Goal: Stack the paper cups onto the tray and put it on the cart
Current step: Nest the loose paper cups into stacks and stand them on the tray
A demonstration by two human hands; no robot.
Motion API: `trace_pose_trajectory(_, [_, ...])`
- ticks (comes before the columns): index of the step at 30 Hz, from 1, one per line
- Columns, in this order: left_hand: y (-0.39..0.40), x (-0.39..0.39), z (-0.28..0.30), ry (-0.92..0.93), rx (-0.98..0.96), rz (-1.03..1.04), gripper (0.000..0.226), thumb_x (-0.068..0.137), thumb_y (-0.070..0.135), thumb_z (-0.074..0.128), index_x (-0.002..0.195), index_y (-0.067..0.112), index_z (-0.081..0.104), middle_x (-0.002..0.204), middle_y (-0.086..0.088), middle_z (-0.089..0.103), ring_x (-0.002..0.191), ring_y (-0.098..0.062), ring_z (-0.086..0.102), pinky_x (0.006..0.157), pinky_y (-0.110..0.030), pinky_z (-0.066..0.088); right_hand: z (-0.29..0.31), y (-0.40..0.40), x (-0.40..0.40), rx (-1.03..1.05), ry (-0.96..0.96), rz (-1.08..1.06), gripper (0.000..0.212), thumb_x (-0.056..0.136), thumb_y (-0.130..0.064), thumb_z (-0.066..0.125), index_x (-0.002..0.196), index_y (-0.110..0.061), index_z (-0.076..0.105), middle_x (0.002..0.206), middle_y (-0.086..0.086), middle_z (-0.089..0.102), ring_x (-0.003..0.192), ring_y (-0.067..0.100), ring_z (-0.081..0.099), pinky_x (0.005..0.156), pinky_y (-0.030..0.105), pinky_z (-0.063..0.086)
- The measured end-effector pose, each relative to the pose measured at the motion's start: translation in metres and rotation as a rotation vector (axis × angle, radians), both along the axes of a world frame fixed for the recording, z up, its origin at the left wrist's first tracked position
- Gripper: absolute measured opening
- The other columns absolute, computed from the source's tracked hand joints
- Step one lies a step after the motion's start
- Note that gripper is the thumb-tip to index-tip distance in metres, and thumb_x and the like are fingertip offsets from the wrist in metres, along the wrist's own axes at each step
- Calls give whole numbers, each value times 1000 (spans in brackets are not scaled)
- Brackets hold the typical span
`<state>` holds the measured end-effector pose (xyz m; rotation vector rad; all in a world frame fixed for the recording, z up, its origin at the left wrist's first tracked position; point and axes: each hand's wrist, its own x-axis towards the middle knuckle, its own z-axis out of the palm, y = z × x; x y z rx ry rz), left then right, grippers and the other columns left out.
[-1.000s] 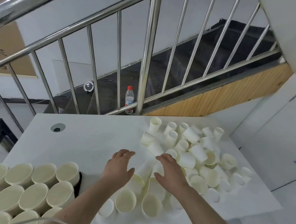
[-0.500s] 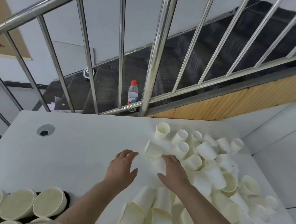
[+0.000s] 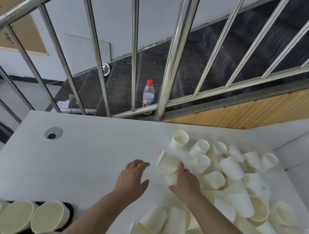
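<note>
White paper cups [image 3: 230,168], loose and mostly tipped over, lie heaped along the right edge of the white table [image 3: 86,156]. At the near left corner, upright cream paper cups [image 3: 48,217] stand on a dark tray [image 3: 70,211], largely out of frame. The left hand [image 3: 132,178] hovers spread and holds nothing. The right hand [image 3: 185,182] rests on a tipped cup [image 3: 166,162]; whether it grips cannot be told. Judgement: stacking is partly done; most cups remain. No cart is visible.
</note>
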<state>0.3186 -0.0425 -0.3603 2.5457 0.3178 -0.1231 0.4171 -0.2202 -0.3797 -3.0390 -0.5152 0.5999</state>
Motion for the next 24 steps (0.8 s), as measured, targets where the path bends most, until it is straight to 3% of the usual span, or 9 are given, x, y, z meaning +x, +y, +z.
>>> trace_pose_trajectory(5, [-3, -1, -2, -1, -15, -5, 53, 91, 36, 54, 140, 30, 36, 142, 11, 37, 129, -12, 37, 99, -27, 43, 2, -4, -2, 101, 63, -53, 91, 83, -34, 63, 151, -13, 8, 133, 5, 49, 117, 24, 54, 90, 31, 45])
trace_pose_trajectory(9, [-7, 1, -2, -33, -113, 15, 52, 90, 40, 56, 139, 28, 41, 139, 11, 41, 125, -9, 44, 98, -25, 43, 13, -13, -7, 312, 115, -85, 73, 75, -31, 68, 137, -22, 31, 125, -6, 53, 109, 19, 56, 81, 29, 47])
trace_pose_trajectory(16, [-21, 4, 0, -2, -334, 67, 72, 80, 59, 62, 139, 26, 41, 136, 12, 45, 118, -5, 50, 96, -21, 42, 23, -10, -24, 679, 266, -77, 66, 72, -30, 79, 129, -34, 47, 121, -21, 56, 112, 2, 54, 95, 23, 48])
trace_pose_trajectory(20, [-19, 4, -2, -25, -364, 83, 69, 77, 51, 69, 137, 25, 45, 132, 11, 49, 113, -5, 52, 94, -21, 42, 21, -2, -27, 730, 291, -59, 62, 73, -26, 79, 125, -38, 48, 117, -25, 58, 108, -2, 56, 90, 17, 48])
trace_pose_trajectory(24, [-8, 3, -4, -57, -304, 127, 70, 76, 42, 73, 137, 22, 44, 132, 10, 48, 113, -8, 52, 92, -20, 43, 12, 1, -24, 687, 272, 9, 72, 75, -27, 77, 137, -35, 42, 132, -26, 48, 122, -5, 46, 104, 20, 40])
